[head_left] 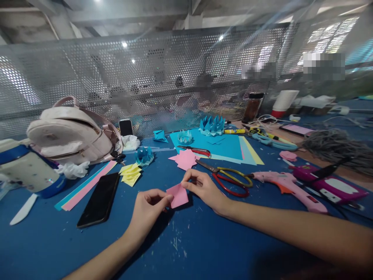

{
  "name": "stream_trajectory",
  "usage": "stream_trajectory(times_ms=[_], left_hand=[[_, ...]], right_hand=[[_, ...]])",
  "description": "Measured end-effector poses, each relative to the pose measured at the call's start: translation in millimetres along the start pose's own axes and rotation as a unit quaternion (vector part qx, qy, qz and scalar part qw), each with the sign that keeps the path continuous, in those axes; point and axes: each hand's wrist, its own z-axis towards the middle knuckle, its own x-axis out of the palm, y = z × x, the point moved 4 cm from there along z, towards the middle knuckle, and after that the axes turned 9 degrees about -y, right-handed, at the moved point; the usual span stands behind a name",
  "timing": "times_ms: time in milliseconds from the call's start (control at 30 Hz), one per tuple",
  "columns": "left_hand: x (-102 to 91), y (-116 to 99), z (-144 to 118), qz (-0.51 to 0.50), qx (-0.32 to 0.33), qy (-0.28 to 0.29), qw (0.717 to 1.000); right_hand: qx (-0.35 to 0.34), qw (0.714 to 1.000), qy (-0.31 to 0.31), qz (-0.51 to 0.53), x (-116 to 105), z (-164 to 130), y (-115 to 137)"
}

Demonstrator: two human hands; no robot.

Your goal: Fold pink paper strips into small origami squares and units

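Pink paper, one small piece of it, is stretched between two bare hands, and from where I stand it looks like a fold being lined up. The left hand is closed in a pinch, thumb and forefinger on the near-left edge of the pink square; its other fingers curl in underneath, and I can't make out what they're doing. The right hand pinches the far-right corner, fingers bent. So the square sits directly between the fingertips, to the right of the left hand and to the left of the right one, seemingly lifted a little off the blue tabletop. I can't tell from here whether a crease has been pressed in.

As I judge it, the next move calls for corners brought true to each other, then a firm thumb along the fold, with the left pinch kept steady so the sheet doesn't twist.

Just beyond the right hand's fingertips lies a cluster of pink pieces, with red-and-yellow-handled scissors close on that hand's far side. Further right of it rests a pink glue gun. Beyond the left hand, off to its left, are yellow folded papers and a black phone.
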Motion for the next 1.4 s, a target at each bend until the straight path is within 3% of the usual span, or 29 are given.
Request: stream_trajectory(times_ms=[267, 500, 700, 1400], left_hand=[[-7.4, -5.1, -1.4, -0.039, -0.008, -0.044, 0.998], [-7.0, -4.7, -0.7, -0.04, -0.003, -0.045, 0.998], [-12.4, -2.3, -0.1, -0.067, -0.005, -0.087, 0.994], [-13.7, 0.8, 2.6, -0.078, -0.006, -0.096, 0.992]], right_hand=[[0.021, 0.998, 0.055, -0.009, 5.4, -1.0, -4.8], [0.015, 0.998, 0.05, -0.03, 5.7, -2.7, -0.4], [0.024, 0.997, 0.072, -0.029, 7.1, -1.5, -3.2], [0.037, 0.994, 0.092, -0.052, 9.5, -3.9, -1.0]])
